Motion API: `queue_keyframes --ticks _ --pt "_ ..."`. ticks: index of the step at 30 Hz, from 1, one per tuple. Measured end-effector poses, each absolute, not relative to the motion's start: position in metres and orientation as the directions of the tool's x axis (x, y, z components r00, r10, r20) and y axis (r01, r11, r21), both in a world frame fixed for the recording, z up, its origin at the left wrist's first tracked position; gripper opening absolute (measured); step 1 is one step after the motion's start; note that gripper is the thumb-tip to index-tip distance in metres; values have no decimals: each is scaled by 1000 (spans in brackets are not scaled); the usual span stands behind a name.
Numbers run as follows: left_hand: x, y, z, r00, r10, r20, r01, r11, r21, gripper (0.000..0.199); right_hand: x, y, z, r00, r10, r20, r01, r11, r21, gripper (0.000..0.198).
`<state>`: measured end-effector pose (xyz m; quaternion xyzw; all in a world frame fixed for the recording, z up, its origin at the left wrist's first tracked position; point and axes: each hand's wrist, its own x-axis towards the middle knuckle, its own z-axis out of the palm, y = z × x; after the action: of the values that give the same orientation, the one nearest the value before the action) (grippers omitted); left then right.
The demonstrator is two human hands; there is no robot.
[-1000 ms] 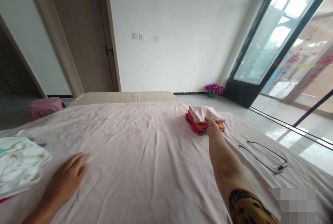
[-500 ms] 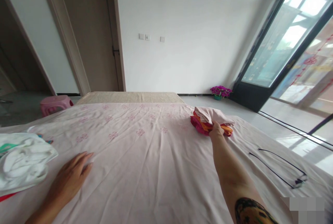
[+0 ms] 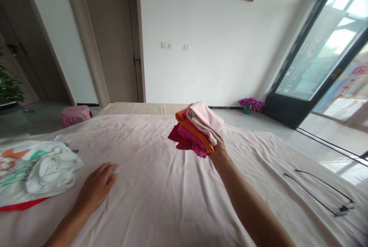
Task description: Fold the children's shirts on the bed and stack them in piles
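Note:
A stack of folded clothes [image 3: 198, 128], pale pink on top with orange, red and magenta layers below, is gripped at its right side by my right hand [image 3: 217, 150]. The stack appears raised above the pale pink cloth [image 3: 161, 197] that covers the bed-like surface. On that cloth my left hand [image 3: 97, 184] rests with its fingers stretched out, holding nothing. To its left lies a heap of white clothing [image 3: 51, 172] with an orange and green print, and something red shows beneath it.
Black-framed glasses [image 3: 323, 193] lie on the cloth at the right. Behind the far edge stand a pink plastic stool [image 3: 76, 113] on the left and a pot of purple flowers [image 3: 251, 105] by the wall. A dark-framed glass door [image 3: 304, 59] is at the right.
My right hand has brought the folded stack up and leftward from the right part of the cloth. My left hand stays on the cloth. The view has shifted slightly left.

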<state>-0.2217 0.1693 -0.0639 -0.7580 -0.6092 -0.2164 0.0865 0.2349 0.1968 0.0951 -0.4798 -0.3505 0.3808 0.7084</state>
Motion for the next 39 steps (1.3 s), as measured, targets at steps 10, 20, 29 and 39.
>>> queue_keyframes --ticks 10,20,29,39 --pt "-220 165 -59 157 901 405 959 -238 157 45 193 157 32 -60 928 -368 -206 -372 -905 13" --pt "-220 164 -57 172 878 446 954 -260 146 42 250 169 52 401 894 200 636 -115 -763 49" --pt "-220 163 -59 147 881 450 945 -260 199 44 228 173 53 431 888 159 688 -209 -695 21" --pt "-207 164 -42 -52 936 348 753 -192 630 46 225 164 51 335 940 69 599 -156 -785 27"
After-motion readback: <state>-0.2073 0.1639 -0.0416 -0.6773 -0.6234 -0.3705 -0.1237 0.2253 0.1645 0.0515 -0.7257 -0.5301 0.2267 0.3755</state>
